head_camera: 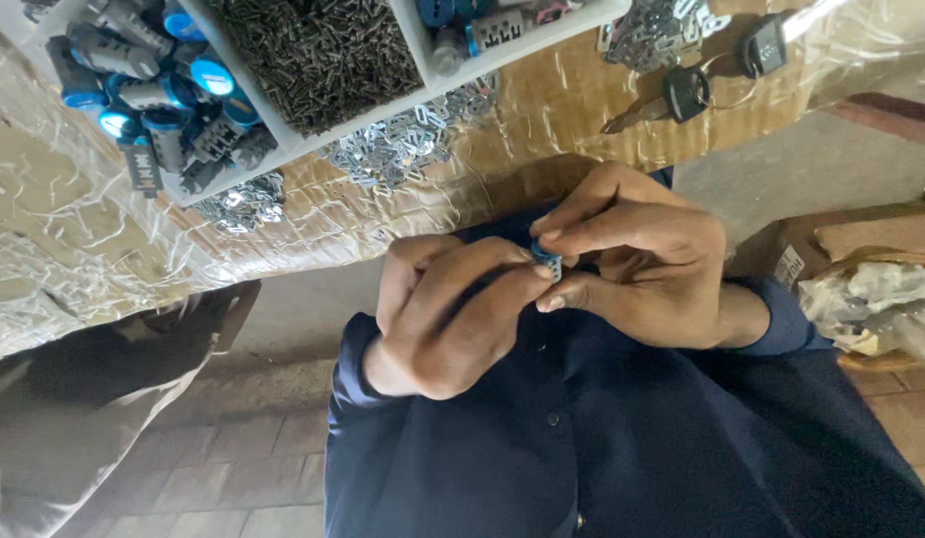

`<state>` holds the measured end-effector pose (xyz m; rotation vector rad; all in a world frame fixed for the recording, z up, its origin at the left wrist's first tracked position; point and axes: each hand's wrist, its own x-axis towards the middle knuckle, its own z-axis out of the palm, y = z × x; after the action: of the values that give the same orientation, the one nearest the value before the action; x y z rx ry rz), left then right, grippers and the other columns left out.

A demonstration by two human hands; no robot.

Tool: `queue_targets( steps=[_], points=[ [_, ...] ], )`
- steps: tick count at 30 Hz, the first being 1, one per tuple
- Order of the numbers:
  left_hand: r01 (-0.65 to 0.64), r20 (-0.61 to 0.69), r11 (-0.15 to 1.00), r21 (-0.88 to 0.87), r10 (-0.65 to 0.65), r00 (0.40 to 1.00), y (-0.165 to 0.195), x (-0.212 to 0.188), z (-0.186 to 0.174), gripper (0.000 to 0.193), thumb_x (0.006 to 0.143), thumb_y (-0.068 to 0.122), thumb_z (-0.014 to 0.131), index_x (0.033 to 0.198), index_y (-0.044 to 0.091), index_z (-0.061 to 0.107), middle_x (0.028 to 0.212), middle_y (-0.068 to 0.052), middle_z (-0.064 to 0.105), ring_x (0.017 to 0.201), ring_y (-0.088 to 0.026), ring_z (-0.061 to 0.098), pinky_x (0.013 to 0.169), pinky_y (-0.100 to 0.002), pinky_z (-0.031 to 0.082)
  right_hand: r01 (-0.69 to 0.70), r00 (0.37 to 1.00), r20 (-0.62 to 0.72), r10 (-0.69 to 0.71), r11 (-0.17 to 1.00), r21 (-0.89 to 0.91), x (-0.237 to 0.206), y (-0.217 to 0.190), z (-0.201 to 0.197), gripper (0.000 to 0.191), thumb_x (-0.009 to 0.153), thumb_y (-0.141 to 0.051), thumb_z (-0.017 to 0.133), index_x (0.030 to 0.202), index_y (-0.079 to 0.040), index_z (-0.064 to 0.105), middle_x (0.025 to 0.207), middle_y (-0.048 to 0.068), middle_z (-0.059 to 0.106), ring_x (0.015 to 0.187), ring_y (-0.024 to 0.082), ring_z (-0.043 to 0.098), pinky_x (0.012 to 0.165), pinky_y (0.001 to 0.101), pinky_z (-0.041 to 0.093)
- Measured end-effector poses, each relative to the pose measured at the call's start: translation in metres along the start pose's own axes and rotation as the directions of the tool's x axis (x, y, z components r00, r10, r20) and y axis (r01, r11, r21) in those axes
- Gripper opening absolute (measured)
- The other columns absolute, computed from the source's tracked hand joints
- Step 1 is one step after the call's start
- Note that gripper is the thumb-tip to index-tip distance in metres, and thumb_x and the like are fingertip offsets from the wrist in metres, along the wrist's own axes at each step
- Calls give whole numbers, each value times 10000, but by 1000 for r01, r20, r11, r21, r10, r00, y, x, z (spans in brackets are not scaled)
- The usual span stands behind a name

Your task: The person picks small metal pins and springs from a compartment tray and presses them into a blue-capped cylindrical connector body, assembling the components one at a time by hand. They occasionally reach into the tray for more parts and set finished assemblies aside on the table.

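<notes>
Both hands meet above the lap: left hand and right hand pinch a small blue-capped lock cylinder between their fingertips. Beyond: plastic-covered table, white divided tray, black-headed keys.

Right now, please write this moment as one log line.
left hand: grips small blue-grey lock part | right hand: pinches same part | tray: behind, on table
</notes>
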<state>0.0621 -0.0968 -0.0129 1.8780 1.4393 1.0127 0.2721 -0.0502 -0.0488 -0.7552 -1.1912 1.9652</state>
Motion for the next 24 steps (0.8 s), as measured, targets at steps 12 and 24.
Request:
queue_targets(
  steps=[12, 24],
  points=[
    [209, -61, 954, 213, -201, 978, -2, 0, 0, 324, 825, 88, 920, 1124, 76, 796, 987, -59, 559, 859, -166, 548, 724, -322, 486, -49, 998, 57, 39, 983, 179, 4, -2, -5, 290, 951, 93, 732, 1228, 81, 647, 1266, 197, 596, 1079, 246, 755, 865, 309, 727],
    [63, -155, 961, 270, -21, 988, -28, -38, -9, 290, 867, -83, 893, 1051, 46, 709, 1100, -68, 698, 1008, -275, 674, 870, -348, 590, -6, 1000, 19, 3, 991, 136, -3, -5, -13, 327, 933, 137, 739, 1231, 75, 623, 1259, 196, 589, 1046, 237, 739, 840, 311, 731]
  ],
)
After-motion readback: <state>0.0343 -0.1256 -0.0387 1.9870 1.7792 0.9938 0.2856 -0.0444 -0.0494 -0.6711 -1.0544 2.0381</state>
